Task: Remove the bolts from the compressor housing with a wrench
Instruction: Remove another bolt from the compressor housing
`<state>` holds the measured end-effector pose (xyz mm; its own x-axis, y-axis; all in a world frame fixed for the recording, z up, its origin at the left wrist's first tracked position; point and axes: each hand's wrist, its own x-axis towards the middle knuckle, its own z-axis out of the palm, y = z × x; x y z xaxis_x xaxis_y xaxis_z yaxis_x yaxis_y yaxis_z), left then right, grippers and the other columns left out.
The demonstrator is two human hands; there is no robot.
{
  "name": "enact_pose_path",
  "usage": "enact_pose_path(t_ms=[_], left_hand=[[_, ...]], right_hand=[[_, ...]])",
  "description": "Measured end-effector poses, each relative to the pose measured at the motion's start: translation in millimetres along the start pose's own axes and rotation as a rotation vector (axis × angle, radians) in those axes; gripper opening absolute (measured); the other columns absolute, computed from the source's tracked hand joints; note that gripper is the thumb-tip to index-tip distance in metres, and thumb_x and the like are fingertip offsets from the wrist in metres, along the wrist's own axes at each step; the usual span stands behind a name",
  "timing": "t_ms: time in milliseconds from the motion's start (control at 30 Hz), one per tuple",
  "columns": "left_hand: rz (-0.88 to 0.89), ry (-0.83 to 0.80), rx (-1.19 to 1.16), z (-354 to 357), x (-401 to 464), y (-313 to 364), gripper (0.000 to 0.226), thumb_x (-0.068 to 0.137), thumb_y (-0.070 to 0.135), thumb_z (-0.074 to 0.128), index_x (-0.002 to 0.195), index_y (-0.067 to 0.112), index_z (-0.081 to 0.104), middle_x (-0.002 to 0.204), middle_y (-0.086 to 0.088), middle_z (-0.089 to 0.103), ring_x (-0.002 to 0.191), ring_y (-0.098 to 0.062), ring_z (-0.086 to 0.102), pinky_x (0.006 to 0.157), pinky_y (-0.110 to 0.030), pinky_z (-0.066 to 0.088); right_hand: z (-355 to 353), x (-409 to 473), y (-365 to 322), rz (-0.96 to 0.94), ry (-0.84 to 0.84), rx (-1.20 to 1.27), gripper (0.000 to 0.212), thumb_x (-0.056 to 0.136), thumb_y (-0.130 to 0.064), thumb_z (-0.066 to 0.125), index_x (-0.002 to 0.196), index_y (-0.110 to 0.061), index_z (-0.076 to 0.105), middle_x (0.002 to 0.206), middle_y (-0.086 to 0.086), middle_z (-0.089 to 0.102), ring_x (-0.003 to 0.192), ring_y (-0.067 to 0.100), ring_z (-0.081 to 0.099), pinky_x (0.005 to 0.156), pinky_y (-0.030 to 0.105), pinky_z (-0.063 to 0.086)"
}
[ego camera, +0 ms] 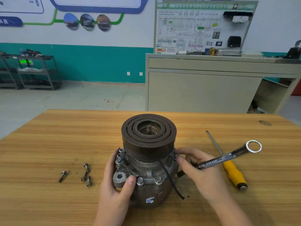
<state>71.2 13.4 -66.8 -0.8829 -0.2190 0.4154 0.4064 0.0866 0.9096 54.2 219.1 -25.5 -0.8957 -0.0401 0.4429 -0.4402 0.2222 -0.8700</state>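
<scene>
A grey metal compressor (146, 181) stands upright on the wooden table (48, 144), its dark grooved pulley (148, 132) on top. My left hand (114, 185) grips the housing's left side, thumb on the mounting ear. My right hand (200, 170) holds a chrome wrench (228, 158) by its near end; the ring end sticks up to the right. Its fingertips pinch at the housing's right rim, where a bolt is hidden. Two bolts (149, 180) sit in the front flange. Several loose bolts (81, 174) lie on the table to the left.
A yellow-handled screwdriver (231, 170) lies on the table to the right, under the wrench. A black cable (171, 180) hangs down the compressor's front. Beyond the table stand a beige cabinet (203, 88) with a wiring board and a metal shelf cart (32, 72).
</scene>
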Motion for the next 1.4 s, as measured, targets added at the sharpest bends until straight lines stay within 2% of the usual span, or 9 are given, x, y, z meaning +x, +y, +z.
enact_pose_path(t_ms=[200,333,467,600,833,1000,1167,1300,1400], left_hand=[[0.011,0.003,0.008,0.5,0.8,1.4,0.071,0.061,0.06,0.059,0.128,0.044,0.041,0.117,0.041,0.053,0.107,0.019,0.051,0.078,0.003,0.04],[0.015,-0.003,0.016,1.0,0.1,1.3,0.072,0.061,0.06,0.059,0.129,0.043,0.041,0.116,0.043,0.053,0.106,0.02,0.051,0.078,0.003,0.039],[0.015,-0.001,0.0,0.2,0.2,0.8,0.072,0.061,0.056,0.06,0.129,0.041,0.043,0.12,0.039,0.053,0.108,0.015,0.053,0.08,0.0,0.041],[0.015,0.003,0.002,0.5,-0.3,1.5,0.073,0.061,0.058,0.06,0.13,0.041,0.042,0.119,0.04,0.054,0.108,0.016,0.052,0.078,0.001,0.041],[0.009,0.005,-0.003,0.5,-0.3,0.8,0.072,0.061,0.058,0.06,0.129,0.042,0.042,0.119,0.038,0.055,0.108,0.015,0.053,0.079,0.0,0.042],[0.021,0.006,0.009,0.5,-0.2,1.5,0.07,0.062,0.057,0.059,0.128,0.043,0.041,0.118,0.043,0.051,0.107,0.019,0.051,0.078,0.002,0.04],[0.008,0.003,-0.005,0.7,-0.3,0.8,0.071,0.061,0.058,0.06,0.128,0.043,0.041,0.116,0.042,0.053,0.107,0.016,0.052,0.077,0.001,0.042],[0.008,0.004,0.004,0.7,0.5,-0.2,0.07,0.061,0.059,0.06,0.128,0.045,0.041,0.118,0.041,0.053,0.108,0.016,0.052,0.079,0.0,0.042],[0.016,0.0,0.002,1.0,0.2,0.3,0.07,0.062,0.058,0.06,0.128,0.044,0.041,0.118,0.041,0.053,0.107,0.017,0.052,0.079,0.001,0.041]], right_hand=[[-1.9,1.7,1.1,0.002,-0.004,0.008,0.022,0.082,-0.014,0.073,0.086,-0.036,0.072,0.047,-0.005,0.048,0.046,0.002,0.043,0.049,0.014,0.037],[1.1,0.5,2.8,0.043,-0.007,0.06,0.018,0.071,-0.042,0.074,0.087,-0.035,0.068,0.046,-0.005,0.047,0.046,0.005,0.045,0.049,0.019,0.039],[-2.5,2.6,4.0,0.029,0.006,0.043,0.019,0.08,-0.016,0.076,0.085,-0.034,0.072,0.045,-0.007,0.047,0.044,0.002,0.043,0.047,0.012,0.036],[-0.6,1.5,6.2,0.094,-0.029,0.067,0.024,0.067,-0.046,0.076,0.086,-0.035,0.067,0.044,-0.006,0.042,0.042,0.006,0.039,0.046,0.015,0.034],[-4.1,0.3,4.4,0.08,-0.012,0.037,0.019,0.081,-0.013,0.072,0.081,-0.032,0.071,0.043,-0.003,0.042,0.039,0.005,0.038,0.043,0.011,0.032],[0.3,0.3,-0.3,0.077,0.025,0.074,0.016,0.068,-0.036,0.074,0.082,-0.033,0.068,0.042,-0.005,0.042,0.04,0.005,0.038,0.042,0.013,0.033],[-3.4,1.1,0.4,0.059,0.015,0.013,0.02,0.081,-0.016,0.073,0.085,-0.036,0.072,0.043,-0.004,0.046,0.041,0.004,0.041,0.043,0.014,0.033],[-1.6,1.1,0.8,0.098,0.023,0.057,0.021,0.067,-0.045,0.075,0.083,-0.035,0.068,0.044,-0.003,0.044,0.041,0.008,0.04,0.043,0.015,0.034],[-3.4,1.2,0.3,0.093,0.009,0.033,0.009,0.076,-0.03,0.074,0.083,-0.034,0.072,0.044,-0.005,0.046,0.041,0.006,0.04,0.042,0.015,0.033]])
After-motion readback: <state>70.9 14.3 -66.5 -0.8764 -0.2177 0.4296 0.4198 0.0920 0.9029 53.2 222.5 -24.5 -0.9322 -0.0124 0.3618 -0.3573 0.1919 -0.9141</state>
